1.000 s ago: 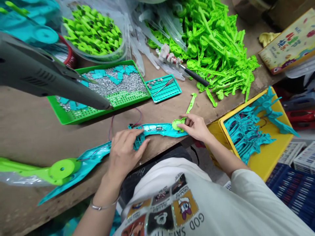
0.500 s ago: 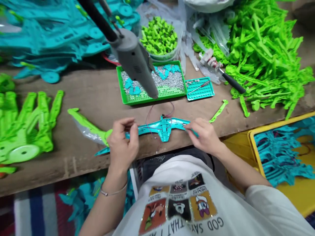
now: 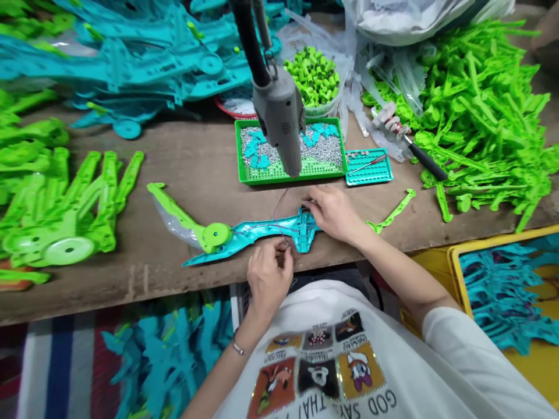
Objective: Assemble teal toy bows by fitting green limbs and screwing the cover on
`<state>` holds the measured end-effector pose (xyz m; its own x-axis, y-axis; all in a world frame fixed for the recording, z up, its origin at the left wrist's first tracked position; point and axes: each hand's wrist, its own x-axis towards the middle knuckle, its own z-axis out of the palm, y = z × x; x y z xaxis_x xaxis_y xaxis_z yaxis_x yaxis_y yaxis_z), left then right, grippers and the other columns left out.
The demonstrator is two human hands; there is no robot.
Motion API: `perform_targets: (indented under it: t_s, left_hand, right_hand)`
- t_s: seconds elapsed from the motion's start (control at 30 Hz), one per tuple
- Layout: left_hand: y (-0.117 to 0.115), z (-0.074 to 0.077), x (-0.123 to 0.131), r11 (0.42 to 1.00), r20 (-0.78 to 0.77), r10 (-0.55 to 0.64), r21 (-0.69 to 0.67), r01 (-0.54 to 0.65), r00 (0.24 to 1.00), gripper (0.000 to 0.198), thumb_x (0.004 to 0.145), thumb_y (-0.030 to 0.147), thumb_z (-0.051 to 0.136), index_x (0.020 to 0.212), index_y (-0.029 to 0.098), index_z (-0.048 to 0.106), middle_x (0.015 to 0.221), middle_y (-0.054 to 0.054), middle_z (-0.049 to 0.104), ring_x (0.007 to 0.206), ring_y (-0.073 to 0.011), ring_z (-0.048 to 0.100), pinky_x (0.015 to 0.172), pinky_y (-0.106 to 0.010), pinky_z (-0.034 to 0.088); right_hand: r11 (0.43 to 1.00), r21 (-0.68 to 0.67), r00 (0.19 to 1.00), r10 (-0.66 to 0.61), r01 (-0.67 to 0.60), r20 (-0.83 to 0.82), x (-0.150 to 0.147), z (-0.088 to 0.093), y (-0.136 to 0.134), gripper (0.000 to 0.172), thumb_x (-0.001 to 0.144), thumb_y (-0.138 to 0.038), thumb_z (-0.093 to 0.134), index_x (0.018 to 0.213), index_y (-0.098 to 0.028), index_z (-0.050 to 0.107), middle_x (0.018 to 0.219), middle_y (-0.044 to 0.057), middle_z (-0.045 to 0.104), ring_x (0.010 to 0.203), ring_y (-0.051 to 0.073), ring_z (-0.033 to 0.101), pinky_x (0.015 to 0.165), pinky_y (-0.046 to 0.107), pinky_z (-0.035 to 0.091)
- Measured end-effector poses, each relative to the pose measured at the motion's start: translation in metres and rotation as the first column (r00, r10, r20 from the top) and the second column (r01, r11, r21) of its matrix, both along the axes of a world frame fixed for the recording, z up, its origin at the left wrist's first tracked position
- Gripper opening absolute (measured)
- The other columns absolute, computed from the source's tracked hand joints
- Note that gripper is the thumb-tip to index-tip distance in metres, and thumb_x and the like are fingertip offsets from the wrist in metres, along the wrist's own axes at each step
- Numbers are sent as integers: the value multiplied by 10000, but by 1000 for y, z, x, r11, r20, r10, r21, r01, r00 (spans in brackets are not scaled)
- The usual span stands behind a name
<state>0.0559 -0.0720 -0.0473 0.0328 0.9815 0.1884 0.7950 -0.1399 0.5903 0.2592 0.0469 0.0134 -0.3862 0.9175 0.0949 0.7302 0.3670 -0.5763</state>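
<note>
A long teal plastic part (image 3: pixel 262 229) lies near the table's front edge, with a round green piece (image 3: pixel 218 234) and a curved green arm at its left end. Thin reddish wire (image 3: pixel 276 210) loops over its middle. My left hand (image 3: pixel 269 273) is just below the part, thumb and fingers pinched on the wire's end. My right hand (image 3: pixel 334 215) reaches over the part's cross-shaped middle, its fingers bent at the small dark piece on top; the hand covers the part's right end, and what its fingertips hold is hidden.
A grey power screwdriver (image 3: pixel 282 125) hangs over a green tray (image 3: pixel 297 176) of screws. Beside it lies a small teal tray (image 3: pixel 369 174). Green parts pile up (image 3: pixel 484 128) at the right; a yellow crate (image 3: pixel 456 273) stands below.
My left hand has moved right and down, off the teal part to the wire. My right hand has shifted left and up to the part's middle. The view has turned slightly left.
</note>
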Motion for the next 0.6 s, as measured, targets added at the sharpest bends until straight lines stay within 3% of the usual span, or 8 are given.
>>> perform_targets:
  t_s: [0.17, 0.37, 0.47, 0.53, 0.6]
  left_hand:
    - [1, -1, 2, 999, -127, 49, 17, -47, 991, 134, 973, 325, 623, 1044, 214, 651, 971, -93, 689, 930, -276, 618, 828, -407, 427]
    - [0, 4, 3, 999, -177, 42, -12, -45, 983, 136, 995, 331, 582, 940, 211, 615, 954, -102, 660, 942, -289, 616, 826, -420, 433]
    - [-2, 25, -3, 1000, -74, -23, 15, 24, 997, 61, 992, 260, 562, 994, 205, 589, 1008, -107, 658, 965, -261, 643, 831, -391, 489]
    - [-2, 45, -6, 993, -23, -85, 75, 87, 996, 61, 971, 208, 580, 1029, 216, 600, 980, -72, 680, 912, -219, 670, 813, -350, 517]
    - [1, 64, -7, 982, -3, -133, 131, 133, 991, 111, 937, 177, 619, 1032, 233, 624, 951, -38, 708, 887, -198, 691, 818, -331, 536]
  right_hand:
    - [999, 42, 989, -4, 10, -145, 10, 5, -9, 161, 977, -155, 549, 1002, -171, 708, 995, 78, 751, 951, 219, 664, 891, 346, 475]
    - [997, 7, 979, 72, -72, -189, 10, 14, -27, 169, 983, -173, 544, 1016, -199, 707, 995, 65, 764, 963, 214, 684, 920, 367, 504]
    - [980, 40, 943, 199, -195, -267, -3, 17, -44, 197, 973, -194, 566, 1120, -219, 695, 1094, 74, 769, 1046, 223, 695, 965, 396, 528]
    - [946, 71, 882, 320, -315, -346, -11, 20, -56, 323, 965, -176, 558, 1271, -239, 641, 1243, 77, 741, 1161, 219, 679, 1034, 414, 526]
    - [936, 72, 842, 343, -345, -416, -15, 26, -65, 432, 959, -156, 546, 1377, -260, 569, 1348, 76, 692, 1249, 213, 644, 1085, 424, 519]
